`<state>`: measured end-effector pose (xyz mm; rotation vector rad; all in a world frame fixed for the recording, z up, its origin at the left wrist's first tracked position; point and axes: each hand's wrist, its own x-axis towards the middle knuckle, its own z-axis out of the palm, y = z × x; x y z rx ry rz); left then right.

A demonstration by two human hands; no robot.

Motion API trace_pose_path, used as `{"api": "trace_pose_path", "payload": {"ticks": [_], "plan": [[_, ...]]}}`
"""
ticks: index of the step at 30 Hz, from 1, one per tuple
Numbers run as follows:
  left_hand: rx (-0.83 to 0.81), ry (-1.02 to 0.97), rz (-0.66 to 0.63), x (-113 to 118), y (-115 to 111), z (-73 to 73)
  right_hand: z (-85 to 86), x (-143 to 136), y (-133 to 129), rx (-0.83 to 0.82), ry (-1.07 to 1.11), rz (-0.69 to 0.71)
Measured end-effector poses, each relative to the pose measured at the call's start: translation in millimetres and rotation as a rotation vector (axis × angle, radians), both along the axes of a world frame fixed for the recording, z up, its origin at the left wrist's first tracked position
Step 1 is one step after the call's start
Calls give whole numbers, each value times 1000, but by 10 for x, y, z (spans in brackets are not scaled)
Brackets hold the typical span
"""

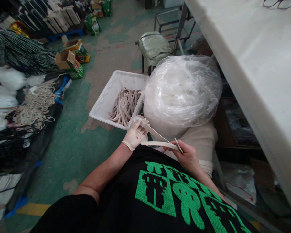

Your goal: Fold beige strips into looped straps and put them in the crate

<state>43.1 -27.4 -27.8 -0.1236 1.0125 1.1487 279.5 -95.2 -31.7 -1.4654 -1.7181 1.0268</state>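
My left hand, in a thin pale glove with a small dark spot, is beside the front rim of a white plastic bin. Its fingers are closed on one stretch of a flat, off-white strip. The strip spans to my right hand, which is bare and pinches it in front of my black shirt. A second length of the strip curves back below, and a short end sticks up over the right fingers. Inside the bin lies a tangled heap of similar beige strips.
A big clear plastic bag bulges right of the bin, above a cream fabric roll. A white-topped table runs along the right. At left are pallets with cord bundles and open cartons. A wrapped stool stands behind.
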Motion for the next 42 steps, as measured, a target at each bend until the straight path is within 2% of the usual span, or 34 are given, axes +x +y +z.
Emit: {"api": "trace_pose_path", "payload": {"ticks": [5, 11, 14, 17, 20, 22, 26, 29, 33, 38, 42], "plan": [[45, 95, 7, 9, -117, -43, -30, -86, 49, -120, 58, 40], [84, 36, -98, 122, -264, -73, -46, -370, 271, -180, 39, 188], [57, 38, -70, 41, -266, -75, -56, -353, 344, -275, 70, 255], [91, 49, -34, 3, -287, -72, -39, -368, 387, -381, 114, 223], [166, 39, -49, 71, -317, -62, 41, -504, 442, -380, 137, 198], [212, 46, -56, 88, -303, -54, 100, -563, 486, -381, 170, 230], [200, 103, 66, -45, -218, -67, 124, -432, 546, -466, 195, 300], [177, 110, 100, -56, -220, -95, 89, -360, 580, -434, 105, 256], [216, 49, 2, 83, -249, -96, 112, -463, 616, -305, 29, 232], [234, 94, 86, 41, -214, -84, 155, -393, 587, -401, 90, 273], [229, 64, -55, 160, -266, -52, 137, -384, 557, -368, 68, 219]]}}
